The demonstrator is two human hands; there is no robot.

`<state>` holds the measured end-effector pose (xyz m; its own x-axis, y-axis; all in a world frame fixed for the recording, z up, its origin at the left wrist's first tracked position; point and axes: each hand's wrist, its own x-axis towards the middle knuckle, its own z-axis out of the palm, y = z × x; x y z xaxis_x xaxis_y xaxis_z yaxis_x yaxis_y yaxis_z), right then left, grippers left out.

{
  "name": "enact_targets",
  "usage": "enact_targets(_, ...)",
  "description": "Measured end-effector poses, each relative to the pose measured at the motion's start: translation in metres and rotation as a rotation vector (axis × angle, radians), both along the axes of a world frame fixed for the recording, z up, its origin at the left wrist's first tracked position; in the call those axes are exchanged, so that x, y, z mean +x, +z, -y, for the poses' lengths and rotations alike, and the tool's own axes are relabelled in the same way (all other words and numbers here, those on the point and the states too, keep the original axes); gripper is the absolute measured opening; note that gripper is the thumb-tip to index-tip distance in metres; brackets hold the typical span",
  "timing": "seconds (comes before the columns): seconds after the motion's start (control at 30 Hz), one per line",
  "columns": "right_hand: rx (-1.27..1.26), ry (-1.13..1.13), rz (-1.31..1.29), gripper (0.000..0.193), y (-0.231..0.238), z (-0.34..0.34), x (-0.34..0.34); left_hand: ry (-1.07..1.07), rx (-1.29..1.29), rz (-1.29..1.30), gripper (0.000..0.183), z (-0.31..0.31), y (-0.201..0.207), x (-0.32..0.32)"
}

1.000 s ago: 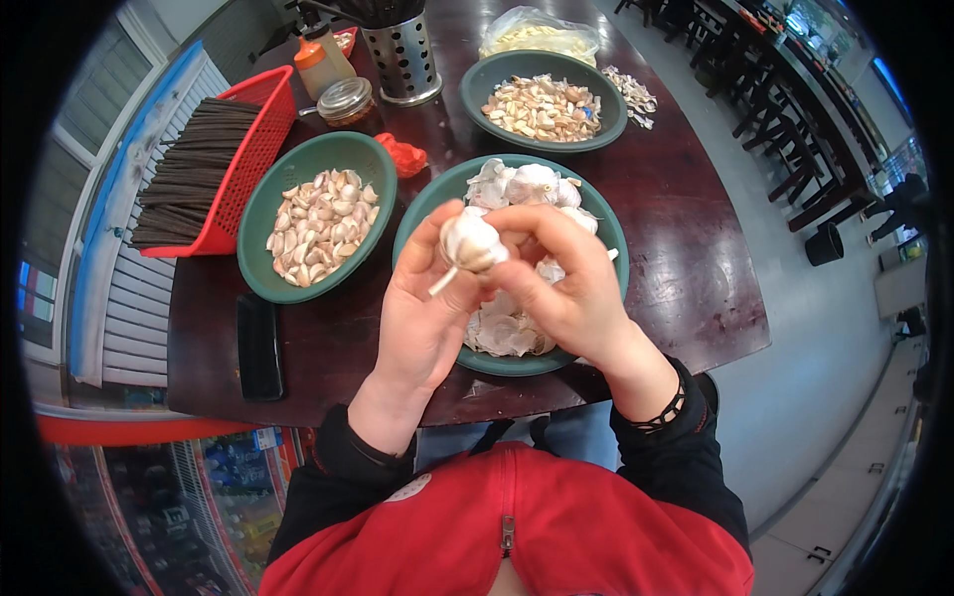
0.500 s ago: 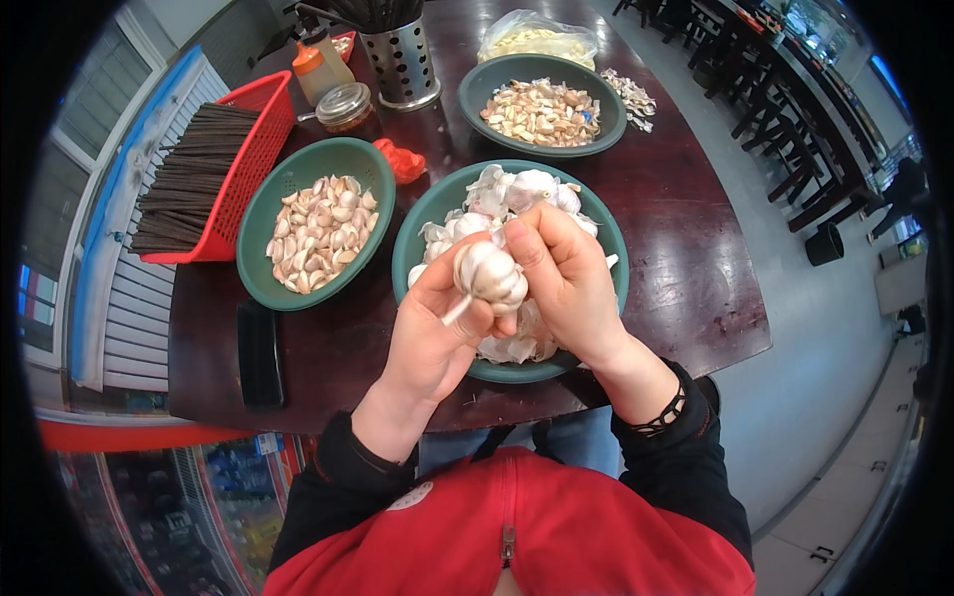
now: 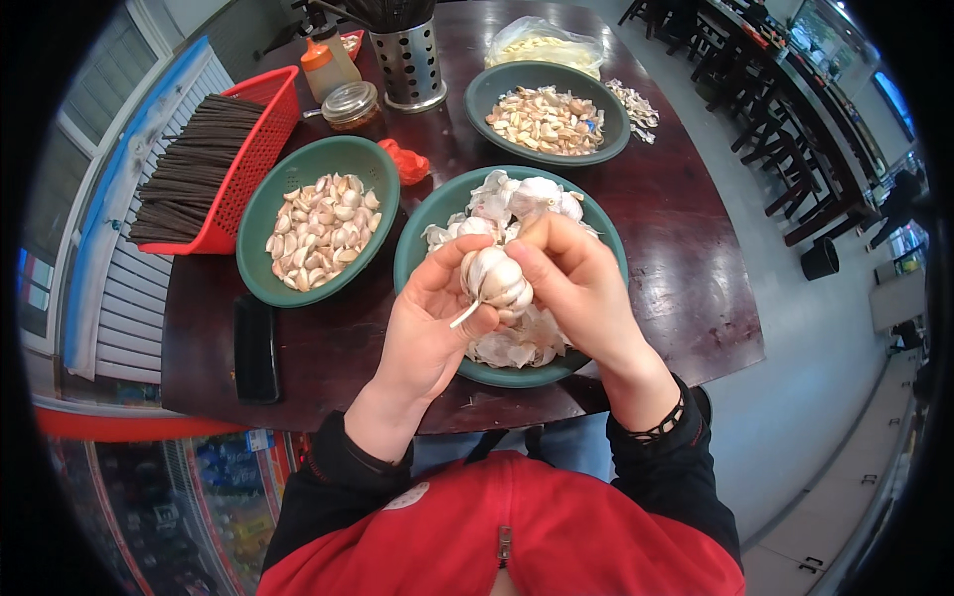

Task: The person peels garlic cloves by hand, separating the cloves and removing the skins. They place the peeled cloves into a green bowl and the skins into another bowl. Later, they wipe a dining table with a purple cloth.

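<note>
A whole garlic bulb with a short pale stem is gripped in my left hand, fingers curled round its left side and underneath. My right hand is closed in a pinch at the bulb's upper right, thumb and forefinger against its skin; their tips are partly hidden. Both hands are above a green bowl that holds garlic bulbs and loose papery skins. To the left, a tilted green colander contains many separated garlic cloves.
Behind stands another green bowl of cloves, near a plastic bag and scattered skins. At left are a red basket of dark sticks, a glass jar, a perforated metal holder and a black phone-like object.
My right hand's fingers have shifted slightly and spread a little from the bulb's top. The bulb stays in my left hand, and the whole view has shifted a little.
</note>
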<state>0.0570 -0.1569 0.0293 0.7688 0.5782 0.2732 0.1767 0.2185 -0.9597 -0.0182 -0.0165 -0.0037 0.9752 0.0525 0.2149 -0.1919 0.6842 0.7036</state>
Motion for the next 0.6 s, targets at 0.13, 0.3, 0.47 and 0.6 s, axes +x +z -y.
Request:
enact_targets(0.13,-0.287,-0.282,0.380,0.012,-0.001,-0.001,0.002,-0.073,-0.041,-0.077,0.060,-0.004,0.001,-0.001)
enact_targets(0.3,-0.223,-0.106,0.623,0.044,0.005,0.004,0.004,0.052,-0.012,-0.073,0.061,-0.009,0.000,0.003)
enact_targets(0.47,-0.124,-0.087,0.543,0.039,0.007,0.005,0.006,0.013,0.011,-0.059,0.050,-0.007,0.006,-0.002)
enact_targets(0.6,-0.119,0.010,0.542,0.032,0.006,0.008,0.011,0.025,0.076,-0.078,0.039,-0.008,0.014,-0.003)
